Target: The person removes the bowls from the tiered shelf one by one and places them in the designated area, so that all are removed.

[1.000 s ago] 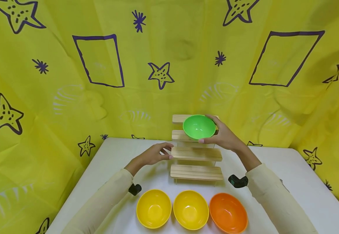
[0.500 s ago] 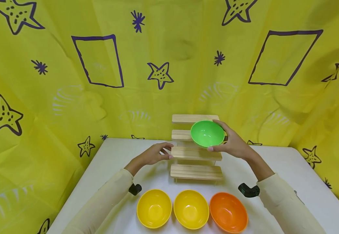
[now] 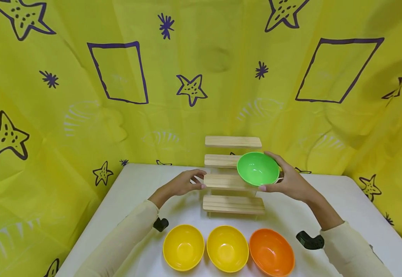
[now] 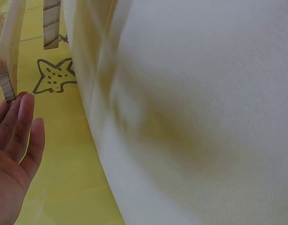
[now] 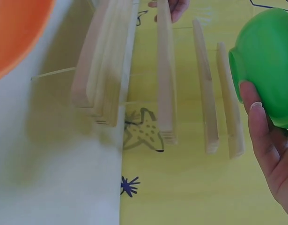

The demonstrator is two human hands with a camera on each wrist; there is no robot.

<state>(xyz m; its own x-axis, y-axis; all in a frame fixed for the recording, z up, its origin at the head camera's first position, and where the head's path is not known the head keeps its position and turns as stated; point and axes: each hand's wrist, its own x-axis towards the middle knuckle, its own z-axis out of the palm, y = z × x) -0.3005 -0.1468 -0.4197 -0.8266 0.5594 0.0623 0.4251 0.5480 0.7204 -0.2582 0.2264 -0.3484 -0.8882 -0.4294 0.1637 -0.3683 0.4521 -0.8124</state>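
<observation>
A green bowl [image 3: 258, 168] is in my right hand [image 3: 291, 182], the thumb on its near side and the fingers at its far side. It hangs in front of the right part of a tiered wooden shelf [image 3: 233, 204], overlapping the second and third boards from the top. In the right wrist view the bowl [image 5: 268, 65] is apart from the boards. My left hand [image 3: 183, 182] grips the left end of the third board, thumb in front and fingers behind. The left wrist view shows its fingers [image 4: 24, 117] at the board's end.
Two yellow bowls [image 3: 183, 265] and an orange bowl [image 3: 271, 252] stand in a row before the shelf on the white table [image 3: 131, 215]. A yellow patterned curtain [image 3: 173, 119] hangs behind and at both sides.
My right hand has brought the green bowl down and to the right, from before the top boards to before the second and third. My left hand stays at the shelf.
</observation>
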